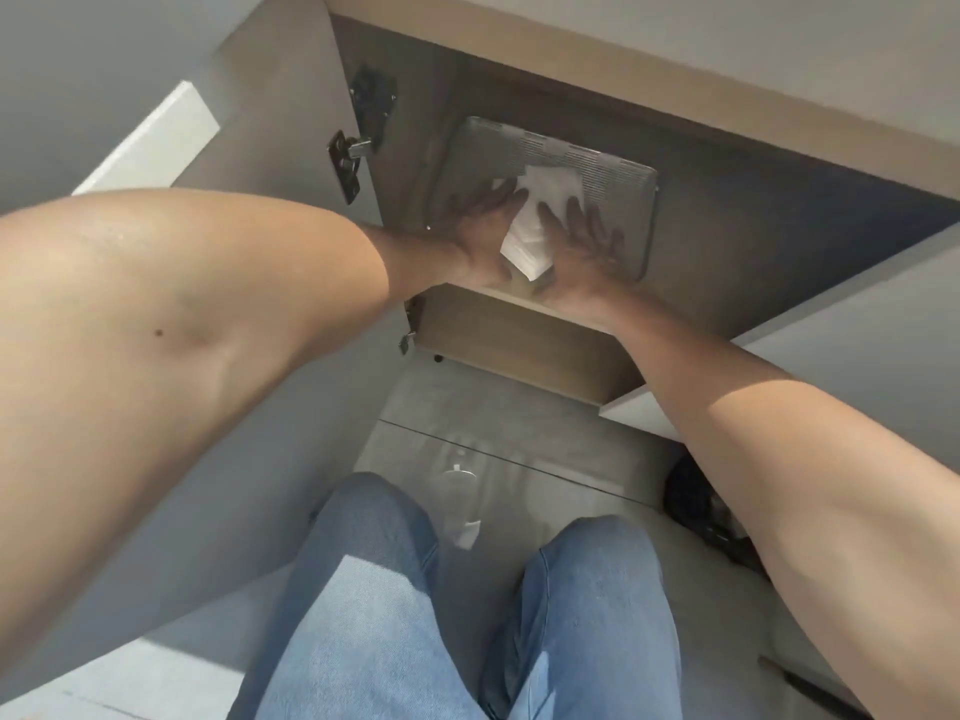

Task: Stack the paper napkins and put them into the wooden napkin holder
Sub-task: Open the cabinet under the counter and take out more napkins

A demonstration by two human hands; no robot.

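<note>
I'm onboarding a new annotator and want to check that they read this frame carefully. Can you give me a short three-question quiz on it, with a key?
1. True or false: the cabinet door stands open.
2. What lies between the left hand and the right hand?
A. a stack of white napkins
B. a glass
C. a wooden box
3. Fill in: the napkins sit over a grey ______ tray inside the cabinet.

Key:
1. True; its hinges are exposed.
2. A; both hands lie flat at either side of the stack, fingers extended, pressing it.
3. Perforated. No wooden napkin holder is clearly visible in this view.
</note>
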